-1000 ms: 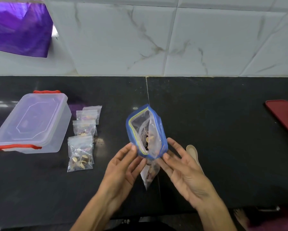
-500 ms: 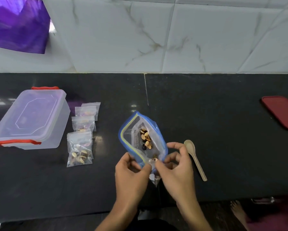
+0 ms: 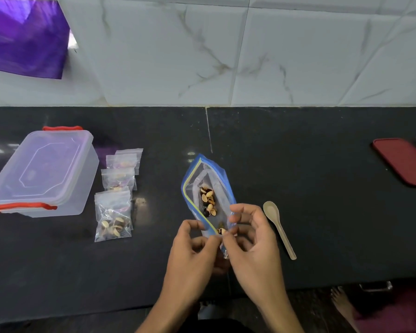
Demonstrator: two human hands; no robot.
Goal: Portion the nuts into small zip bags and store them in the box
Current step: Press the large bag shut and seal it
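Blue-rimmed clear zip bag of nuts (image 3: 208, 198), pinched at its near end over the black counter (image 3: 310, 188).

Tipped lower than a second ago, mouth now facing up instead of standing; long axis running near to far, far tip leaning left. Pinched by curled fingers of left hand (image 3: 192, 251) and right hand (image 3: 250, 239), thumbs nearly meeting. Right: beige plastic spoon (image 3: 278, 228). Left: small filled zip bags (image 3: 114, 213), lidded clear box (image 3: 41, 174).

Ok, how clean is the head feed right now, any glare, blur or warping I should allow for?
Head view: wide-angle warping bends the tile lines and the counter edge; soft ceiling glare sits on the dark counter beside the filled small bags and left of the lidded box; both hands and the blue-edged bag read sharp, the nuts inside distinct; the purple sheet looks smeared.
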